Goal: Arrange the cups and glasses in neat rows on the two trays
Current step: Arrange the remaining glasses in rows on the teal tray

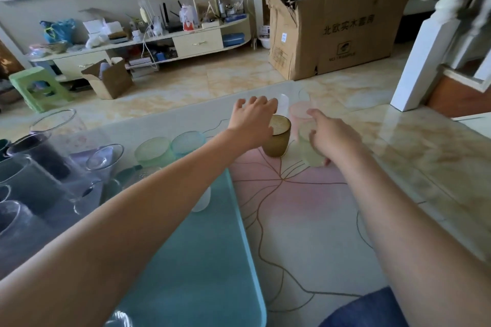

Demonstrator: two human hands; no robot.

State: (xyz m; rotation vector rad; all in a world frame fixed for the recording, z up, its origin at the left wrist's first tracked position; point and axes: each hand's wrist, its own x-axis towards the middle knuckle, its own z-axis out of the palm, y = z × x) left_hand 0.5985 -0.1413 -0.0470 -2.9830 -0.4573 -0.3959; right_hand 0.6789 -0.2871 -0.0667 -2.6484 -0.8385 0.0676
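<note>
My left hand (252,119) reaches far over the glass table, its fingers spread just left of an amber cup (277,138); I cannot tell whether it touches the cup. My right hand (330,137) grips a pale green frosted glass (308,152), tilted and blurred. A pink cup (299,113) and a clear frosted cup (284,102) stand just behind them. The teal tray (202,252) lies near me, with a green cup (154,151) and a blue cup (187,142) at its far end. A white frosted cup (202,203) shows under my left forearm.
Several dark and clear glasses (34,180) crowd a second tray at the left edge. A pink patterned mat (300,210) lies under the glass tabletop. Beyond the table's far edge are a large cardboard box (334,32) and a green stool (34,87) on the floor.
</note>
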